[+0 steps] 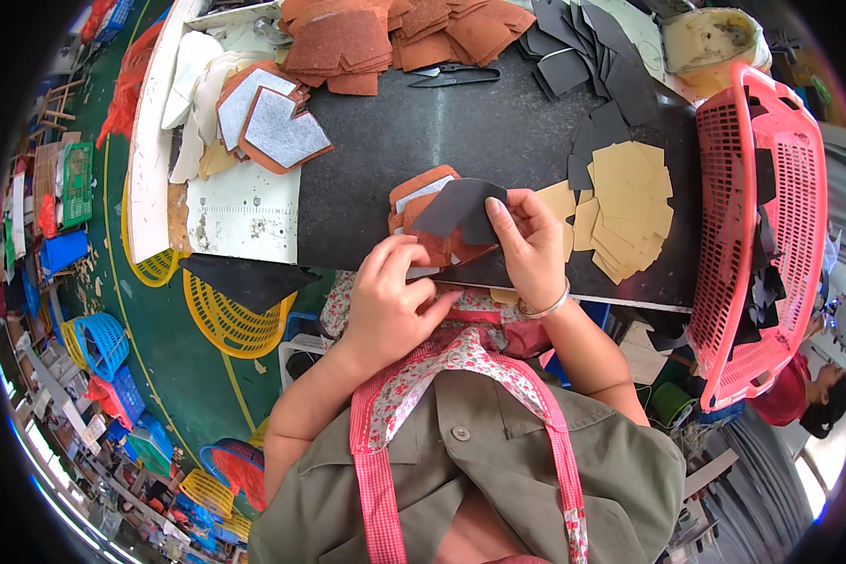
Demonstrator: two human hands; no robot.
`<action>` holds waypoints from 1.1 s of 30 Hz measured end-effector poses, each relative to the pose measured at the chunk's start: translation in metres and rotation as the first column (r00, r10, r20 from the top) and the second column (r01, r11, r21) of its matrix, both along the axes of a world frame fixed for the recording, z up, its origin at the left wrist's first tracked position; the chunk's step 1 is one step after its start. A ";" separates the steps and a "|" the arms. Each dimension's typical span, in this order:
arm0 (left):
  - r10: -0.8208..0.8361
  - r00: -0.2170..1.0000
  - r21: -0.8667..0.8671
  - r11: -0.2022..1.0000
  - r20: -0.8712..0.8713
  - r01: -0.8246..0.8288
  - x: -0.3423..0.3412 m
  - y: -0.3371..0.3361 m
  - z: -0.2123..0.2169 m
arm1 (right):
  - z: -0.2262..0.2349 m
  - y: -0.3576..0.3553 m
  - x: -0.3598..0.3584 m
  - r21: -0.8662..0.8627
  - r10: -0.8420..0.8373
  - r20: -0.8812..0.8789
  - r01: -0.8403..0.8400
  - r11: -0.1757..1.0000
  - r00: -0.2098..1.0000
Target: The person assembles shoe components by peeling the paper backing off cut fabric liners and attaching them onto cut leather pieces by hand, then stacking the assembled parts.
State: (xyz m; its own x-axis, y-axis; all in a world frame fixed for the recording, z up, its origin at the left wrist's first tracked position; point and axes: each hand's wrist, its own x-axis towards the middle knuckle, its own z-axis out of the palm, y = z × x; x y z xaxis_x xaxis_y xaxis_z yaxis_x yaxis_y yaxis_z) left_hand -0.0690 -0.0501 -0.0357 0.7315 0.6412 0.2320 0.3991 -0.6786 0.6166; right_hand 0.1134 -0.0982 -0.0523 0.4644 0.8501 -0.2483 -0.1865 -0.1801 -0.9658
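Note:
My right hand (533,246) pinches the corner of a black cut piece (453,209) of thin sheet material between thumb and fingers. Beneath that piece lie several brown cut pieces (436,175) with pale grey backing, at the table's near edge. The fingers of my left hand (390,289) are curled at the lower left of the brown pieces and appear to grip an edge of one; the fingertips are partly hidden. Just right of my right hand lies a fanned pile of tan cut pieces (634,209).
Brown pieces (336,45), black tweezers or snips (453,77) and black pieces (583,47) lie along the table's far side. Grey-backed brown pieces (280,127) sit at left. A pink basket (724,179) stands right; a yellow basket (235,324) is below left.

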 end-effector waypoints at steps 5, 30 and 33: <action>0.331 0.933 -0.474 0.849 0.138 -0.232 -0.008 0.002 0.018 | 0.006 -0.002 0.002 0.060 0.069 0.048 -0.072 0.996 0.996; 0.453 0.890 -0.662 0.679 0.039 -0.317 -0.002 0.008 -0.018 | -0.003 0.012 0.013 -0.093 0.316 0.593 -0.326 0.941 0.741; 0.441 0.896 -0.643 0.699 0.042 -0.314 0.000 0.007 -0.016 | -0.005 0.012 0.012 -0.062 0.285 0.606 -0.313 0.948 0.742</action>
State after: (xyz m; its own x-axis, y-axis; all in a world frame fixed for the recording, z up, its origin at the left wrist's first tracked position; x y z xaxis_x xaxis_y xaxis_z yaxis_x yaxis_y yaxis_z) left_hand -0.0688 -0.0427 -0.0520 0.3819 0.9014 -0.2039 0.3781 0.0489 0.9245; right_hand 0.1249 -0.0862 -0.0572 0.2259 0.9736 0.0318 0.4901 -0.0854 -0.8675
